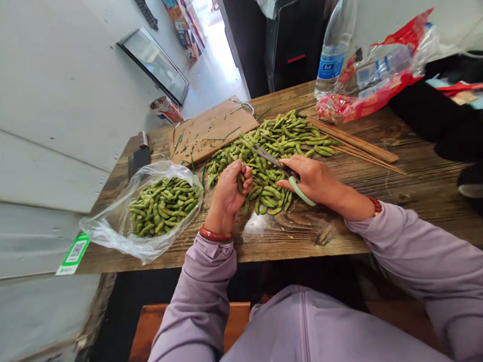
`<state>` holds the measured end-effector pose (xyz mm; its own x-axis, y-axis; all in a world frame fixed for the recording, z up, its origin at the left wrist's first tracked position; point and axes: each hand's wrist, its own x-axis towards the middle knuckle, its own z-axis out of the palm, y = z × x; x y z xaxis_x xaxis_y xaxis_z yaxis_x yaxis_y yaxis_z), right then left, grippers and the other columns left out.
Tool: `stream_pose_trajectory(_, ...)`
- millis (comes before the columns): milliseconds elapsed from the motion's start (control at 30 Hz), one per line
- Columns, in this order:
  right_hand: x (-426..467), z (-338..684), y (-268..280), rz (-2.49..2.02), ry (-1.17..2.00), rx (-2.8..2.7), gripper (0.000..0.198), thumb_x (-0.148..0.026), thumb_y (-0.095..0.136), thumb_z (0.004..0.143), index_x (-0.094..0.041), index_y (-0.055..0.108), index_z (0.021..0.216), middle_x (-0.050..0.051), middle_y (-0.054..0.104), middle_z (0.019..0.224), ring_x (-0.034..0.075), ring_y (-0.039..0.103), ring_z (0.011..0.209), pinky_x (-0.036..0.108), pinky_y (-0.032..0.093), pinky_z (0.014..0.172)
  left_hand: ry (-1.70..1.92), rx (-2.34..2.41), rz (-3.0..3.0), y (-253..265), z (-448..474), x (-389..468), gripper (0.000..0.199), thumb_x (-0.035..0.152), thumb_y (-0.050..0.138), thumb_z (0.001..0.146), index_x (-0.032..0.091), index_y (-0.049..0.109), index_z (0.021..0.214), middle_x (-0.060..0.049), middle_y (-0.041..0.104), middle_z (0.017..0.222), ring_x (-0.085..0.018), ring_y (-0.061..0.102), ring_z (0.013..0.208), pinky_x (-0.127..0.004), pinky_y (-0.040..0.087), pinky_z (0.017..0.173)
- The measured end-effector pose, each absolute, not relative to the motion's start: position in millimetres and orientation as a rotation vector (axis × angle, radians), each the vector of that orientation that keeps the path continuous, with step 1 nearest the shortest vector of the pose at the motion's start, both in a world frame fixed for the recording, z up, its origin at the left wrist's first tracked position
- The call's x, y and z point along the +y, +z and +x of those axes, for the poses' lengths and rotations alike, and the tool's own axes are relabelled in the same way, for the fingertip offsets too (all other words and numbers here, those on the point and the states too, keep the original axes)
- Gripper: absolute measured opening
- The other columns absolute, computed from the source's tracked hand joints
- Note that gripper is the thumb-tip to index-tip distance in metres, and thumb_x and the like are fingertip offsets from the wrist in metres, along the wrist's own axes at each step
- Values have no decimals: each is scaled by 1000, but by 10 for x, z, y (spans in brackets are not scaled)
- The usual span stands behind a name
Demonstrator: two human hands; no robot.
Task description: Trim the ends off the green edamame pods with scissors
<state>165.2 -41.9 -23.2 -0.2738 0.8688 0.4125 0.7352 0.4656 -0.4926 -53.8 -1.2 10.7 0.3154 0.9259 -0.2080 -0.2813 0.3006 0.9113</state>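
My left hand [230,194] is closed around a green edamame pod [240,183], whose end shows between the curled fingers. In my right hand [311,178] is a pair of scissors [268,155] with pale green handles, its blades pointing left over the pods. Both hands are at the near side of a loose heap of edamame pods [282,135] on the wooden table. To the left of my left hand, a clear plastic bag [117,227] lies with its mouth wide, holding many more edamame pods [163,207].
Behind the heap lies a wooden cutting board [215,130] with green scraps. Wooden skewers [357,145] rest to the right. A water bottle [332,57] and a red plastic package [381,96] stand at the back right. A cleaver [139,157] is at the left edge.
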Motion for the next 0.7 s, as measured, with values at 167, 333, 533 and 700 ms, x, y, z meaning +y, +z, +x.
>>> stream_pose_trajectory(167, -409, 1656, -237, -1317, 271, -2103, 39, -37, 69, 89, -16, 64, 121, 14, 69, 109, 30, 66, 98, 40, 53, 85, 867, 995, 1345, 95, -481, -96, 17, 33, 73, 80, 18, 71, 86, 3, 54, 63, -7, 44, 50, -19, 29, 45)
stream_pose_trajectory(333, -404, 1657, -224, -1289, 258, -2120, 37, -36, 67, 91, -13, 63, 120, 16, 69, 111, 31, 66, 102, 41, 53, 87, 729, 1000, 1881, 24, -466, -88, 5, 22, 74, 77, 18, 77, 78, -3, 66, 72, -14, 54, 67, -26, 41, 67)
stream_pose_trajectory(533, -410, 1650, -237, -1301, 245, -2108, 37, -35, 69, 90, -17, 63, 121, 12, 70, 109, 29, 66, 100, 39, 53, 85, 549, 982, 2257, -71, -502, -51, 6, 18, 75, 75, 22, 75, 79, 0, 55, 67, -16, 46, 65, -28, 33, 67)
stream_pose_trajectory(700, -401, 1654, -258, -1290, 266, -2098, 35, -34, 69, 89, -17, 63, 119, 13, 69, 107, 29, 66, 96, 39, 53, 84, 598, 992, 2261, -67, -476, -65, 6, 16, 74, 74, 20, 70, 73, -1, 56, 70, -16, 47, 67, -28, 34, 67)
